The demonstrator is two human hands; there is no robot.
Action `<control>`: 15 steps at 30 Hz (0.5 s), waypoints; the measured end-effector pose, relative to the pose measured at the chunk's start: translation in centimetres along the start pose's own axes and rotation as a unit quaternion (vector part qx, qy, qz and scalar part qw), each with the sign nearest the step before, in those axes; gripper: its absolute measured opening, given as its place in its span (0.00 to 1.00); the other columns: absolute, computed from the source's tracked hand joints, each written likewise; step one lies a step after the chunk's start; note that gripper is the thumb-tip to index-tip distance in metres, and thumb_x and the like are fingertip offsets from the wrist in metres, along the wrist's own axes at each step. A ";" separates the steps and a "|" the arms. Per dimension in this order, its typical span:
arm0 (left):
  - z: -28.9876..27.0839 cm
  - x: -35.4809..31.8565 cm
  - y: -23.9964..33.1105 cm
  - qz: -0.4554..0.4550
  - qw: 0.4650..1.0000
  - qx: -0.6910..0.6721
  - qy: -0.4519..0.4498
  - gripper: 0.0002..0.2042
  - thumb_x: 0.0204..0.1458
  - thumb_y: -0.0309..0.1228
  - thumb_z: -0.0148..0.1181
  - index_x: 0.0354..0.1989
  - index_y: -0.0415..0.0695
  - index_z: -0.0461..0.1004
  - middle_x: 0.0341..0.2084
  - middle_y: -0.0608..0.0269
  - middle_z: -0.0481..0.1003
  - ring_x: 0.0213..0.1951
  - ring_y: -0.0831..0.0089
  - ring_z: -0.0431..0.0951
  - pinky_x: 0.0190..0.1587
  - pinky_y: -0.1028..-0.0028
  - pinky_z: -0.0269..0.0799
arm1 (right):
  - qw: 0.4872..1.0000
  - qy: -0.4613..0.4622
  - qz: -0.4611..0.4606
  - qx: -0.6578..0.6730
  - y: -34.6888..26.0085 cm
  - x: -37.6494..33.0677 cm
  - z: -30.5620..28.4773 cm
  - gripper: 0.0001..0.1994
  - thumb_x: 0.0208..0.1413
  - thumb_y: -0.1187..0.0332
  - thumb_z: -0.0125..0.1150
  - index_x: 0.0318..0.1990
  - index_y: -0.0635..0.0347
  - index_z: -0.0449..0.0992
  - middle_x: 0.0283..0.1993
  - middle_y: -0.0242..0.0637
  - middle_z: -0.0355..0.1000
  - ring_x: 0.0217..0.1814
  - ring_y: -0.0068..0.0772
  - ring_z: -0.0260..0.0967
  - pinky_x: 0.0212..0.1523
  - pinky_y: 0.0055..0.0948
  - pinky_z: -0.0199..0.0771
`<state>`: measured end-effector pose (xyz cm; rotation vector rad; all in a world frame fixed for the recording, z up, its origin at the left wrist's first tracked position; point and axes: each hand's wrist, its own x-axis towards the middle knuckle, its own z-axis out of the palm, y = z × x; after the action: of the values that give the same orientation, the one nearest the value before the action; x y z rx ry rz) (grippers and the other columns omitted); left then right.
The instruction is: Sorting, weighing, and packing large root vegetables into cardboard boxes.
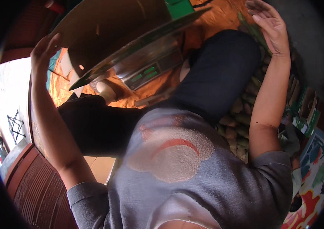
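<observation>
A large brown cardboard box (108, 26) with green on its outside is tilted over a digital scale (143, 74) with lit green displays. At the box's left edge is my left hand (44, 53), its fingers stretched toward the cardboard; whether they touch it I cannot tell. Raised on the far right, my right hand (270, 28) is apart from the box, with its fingers spread and nothing in them. The box hides the upper part of the scale.
An orange sheet (223, 15) lies under the scale. Many brownish-green, rounded pieces of produce (240, 114) are heaped right of my bent leg (223, 68). Small green-and-white boxes (307, 110) stand farther right. Carved reddish-brown furniture (40, 187) is at the lower left.
</observation>
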<state>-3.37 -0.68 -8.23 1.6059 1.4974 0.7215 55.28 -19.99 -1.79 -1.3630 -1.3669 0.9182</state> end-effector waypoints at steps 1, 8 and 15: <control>-0.4 -0.7 0.8 -0.007 1.000 -0.004 0.026 0.21 0.59 0.39 0.68 0.56 0.40 0.79 0.47 0.60 0.81 0.43 0.79 0.80 0.49 0.78 0.74 | 0.997 0.070 0.025 0.025 -0.7 -2.0 -1.0 0.23 0.61 0.71 0.65 0.64 0.55 0.70 0.58 0.42 0.74 0.62 0.37 0.72 0.64 0.35 0.70; 0.4 -2.8 4.7 0.041 0.981 -0.087 0.167 0.30 0.70 0.52 0.39 0.63 0.37 0.71 0.61 0.56 0.74 0.58 0.62 0.77 0.65 0.66 0.69 | 0.910 0.115 0.362 -0.166 14.6 -22.0 -10.6 0.24 0.56 0.74 0.68 0.61 0.65 0.73 0.59 0.43 0.76 0.62 0.37 0.73 0.65 0.34 0.69; -4.4 -5.6 1.5 -0.017 0.962 -0.084 0.260 0.27 0.73 0.45 0.32 0.61 0.36 0.72 0.60 0.56 0.74 0.62 0.59 0.73 0.69 0.63 0.66 | 0.765 0.018 0.538 -0.354 27.8 -38.9 -5.2 0.44 0.48 0.65 0.75 0.72 0.61 0.57 0.72 0.54 0.59 0.74 0.53 0.57 0.72 0.42 0.60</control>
<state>-7.08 -5.41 -4.07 1.3147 1.7642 1.2879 64.20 -56.51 -31.78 -2.8878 -0.8048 1.0786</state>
